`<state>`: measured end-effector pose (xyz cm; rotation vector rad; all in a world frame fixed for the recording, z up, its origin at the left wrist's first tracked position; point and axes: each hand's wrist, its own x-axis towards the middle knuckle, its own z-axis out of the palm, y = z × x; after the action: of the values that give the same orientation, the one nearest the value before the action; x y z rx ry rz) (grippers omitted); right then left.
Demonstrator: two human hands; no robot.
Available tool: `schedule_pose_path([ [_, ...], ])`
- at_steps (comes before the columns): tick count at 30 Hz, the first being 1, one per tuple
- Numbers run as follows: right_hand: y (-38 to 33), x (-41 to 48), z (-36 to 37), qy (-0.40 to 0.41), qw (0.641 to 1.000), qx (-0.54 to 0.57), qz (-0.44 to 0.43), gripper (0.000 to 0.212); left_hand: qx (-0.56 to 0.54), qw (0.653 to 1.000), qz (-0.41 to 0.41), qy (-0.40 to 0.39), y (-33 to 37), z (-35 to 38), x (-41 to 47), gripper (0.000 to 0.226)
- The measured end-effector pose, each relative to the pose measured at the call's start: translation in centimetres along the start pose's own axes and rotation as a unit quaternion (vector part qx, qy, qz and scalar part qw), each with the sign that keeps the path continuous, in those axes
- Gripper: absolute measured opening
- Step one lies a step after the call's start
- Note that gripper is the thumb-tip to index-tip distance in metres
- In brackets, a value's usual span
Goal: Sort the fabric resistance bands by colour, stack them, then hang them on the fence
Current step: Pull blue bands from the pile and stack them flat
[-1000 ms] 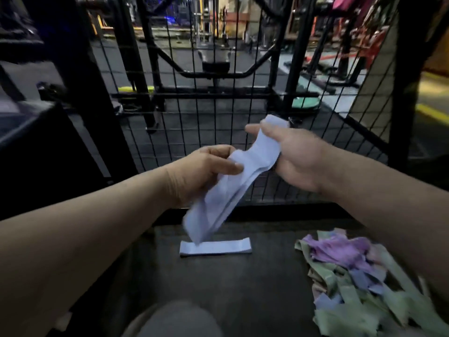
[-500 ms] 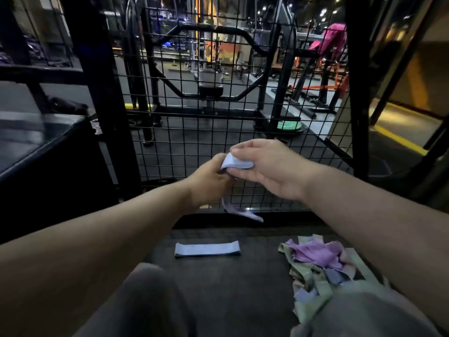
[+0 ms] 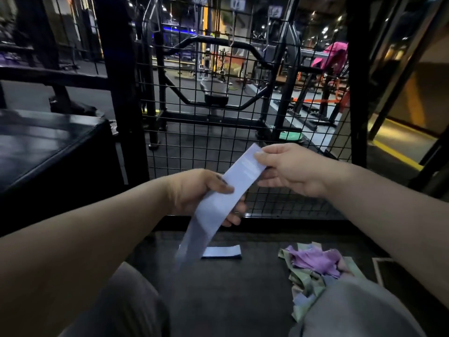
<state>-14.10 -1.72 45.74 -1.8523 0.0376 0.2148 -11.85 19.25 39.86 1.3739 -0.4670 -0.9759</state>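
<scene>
1. Head view: a pale blue band point(image 3: 213, 215) is held up in the air by both hands in front of the wire fence point(image 3: 218, 142), stretched out flat and slanting from upper right to lower left.
2. The band's upper end is pinched by the right hand point(image 3: 291, 169), thumb on the near face and fingers behind it.
3. The band's middle is gripped by the left hand point(image 3: 194, 193): the thumb is laid across the near face and the curled fingers are wrapped round the back, their tips showing past the band's right edge.
4. The lower end is left hanging free and is blurred.
5. A second pale blue band point(image 3: 223, 251) is laid flat on the dark floor point(image 3: 218, 300) near its far edge, close to the foot of the fence; its left end is hidden behind the held band.
6. A loose pile of bands point(image 3: 313, 266), purple on top with green and blue below, is seen toward the floor's right side, well apart from the flat band and partly covered by a grey-clad knee point(image 3: 352, 310).
7. A black box point(image 3: 48, 147) is set at the left of the fence.
</scene>
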Motion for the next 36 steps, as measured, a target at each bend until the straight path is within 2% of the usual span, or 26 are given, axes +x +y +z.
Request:
schedule_pose_path([
  [3,-0.9,-0.9,-0.4,0.031,0.997,0.063,0.016,0.017,0.021,1.000,-0.006,0.022,-1.0,-0.6,-1.2,0.025],
  [7,-1.3,-1.9,-1.1,0.080,0.995,0.056,0.016,0.018,0.048,0.998,0.002,0.043,-1.9,-1.4,-2.8,0.025],
  [9,-1.4,-2.3,-1.4,0.101,0.994,0.048,0.013,0.012,0.079,0.994,0.000,0.071,-2.0,-2.0,-3.7,0.026],
  [12,-1.0,-2.3,-2.1,0.144,0.987,0.065,0.021,0.011,0.112,0.989,-0.031,0.092,-2.3,-3.1,-4.7,0.014],
  [16,0.6,-1.1,-3.4,0.146,0.984,0.086,0.052,0.017,0.109,0.974,-0.035,0.193,-2.7,-4.6,-5.2,0.008],
  [20,3.3,1.4,-3.6,0.129,0.983,0.083,0.096,0.020,0.122,0.942,-0.025,0.312,-3.5,-6.3,-4.5,0.010],
  [25,8.9,7.7,-1.8,0.097,0.984,0.002,0.149,0.026,0.163,0.904,-0.047,0.392,-7.2,-10.8,-2.0,0.018],
  [29,15.0,14.2,0.5,0.062,0.979,-0.034,0.194,0.024,0.198,0.892,-0.111,0.391,-10.8,-16.2,1.5,0.003],
  [32,20.6,18.8,2.6,0.059,0.971,-0.063,0.224,0.021,0.213,0.882,-0.168,0.386,-13.8,-20.7,5.1,0.012],
  [36,28.7,24.3,4.3,0.053,0.955,-0.104,0.271,0.015,0.249,0.860,-0.218,0.389,-17.9,-24.9,10.9,0.010],
])
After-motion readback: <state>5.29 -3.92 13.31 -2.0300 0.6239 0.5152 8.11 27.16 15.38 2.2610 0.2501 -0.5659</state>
